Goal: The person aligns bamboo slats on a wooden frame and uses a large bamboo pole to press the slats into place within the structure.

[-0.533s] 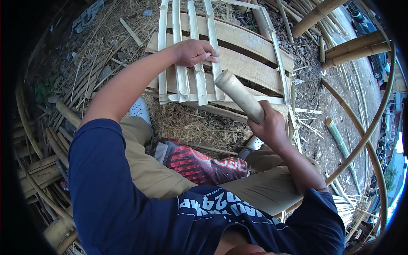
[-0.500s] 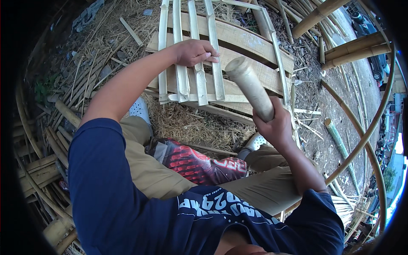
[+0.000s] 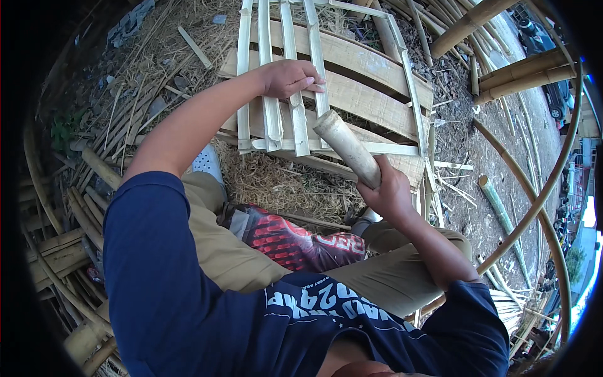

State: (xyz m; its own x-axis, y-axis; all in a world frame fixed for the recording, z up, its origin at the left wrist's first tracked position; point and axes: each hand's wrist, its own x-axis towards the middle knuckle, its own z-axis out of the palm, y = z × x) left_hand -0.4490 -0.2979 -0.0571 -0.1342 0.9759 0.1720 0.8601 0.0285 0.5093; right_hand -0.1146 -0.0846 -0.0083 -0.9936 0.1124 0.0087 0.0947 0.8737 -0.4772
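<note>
My right hand (image 3: 391, 193) is wrapped round the near end of a short, thick bamboo piece (image 3: 347, 148), held like a mallet. Its far end is at the lower end of the rightmost upright bamboo slat (image 3: 315, 44); whether they touch I cannot tell. With fingers curled, my left hand (image 3: 293, 78) grips that same slat partway up. Several pale split slats stand side by side in a frame, joined by a thin crosspiece (image 3: 377, 148) at the bottom. Under the slats lie wide wooden boards (image 3: 370, 94) with gaps between them.
A red and black printed cloth (image 3: 295, 242) lies between my legs. Straw and shavings (image 3: 270, 182) cover the ground. Long bamboo poles (image 3: 465, 28) lie at the upper right. Curved bamboo strips (image 3: 545, 207) arch on the right, beside a green bamboo pole (image 3: 504, 217). Bamboo lengths (image 3: 85, 217) pile up at left.
My right hand has swung the bamboo piece down and to the left, onto or close to the slat's lower end. My left hand stays on the slat.
</note>
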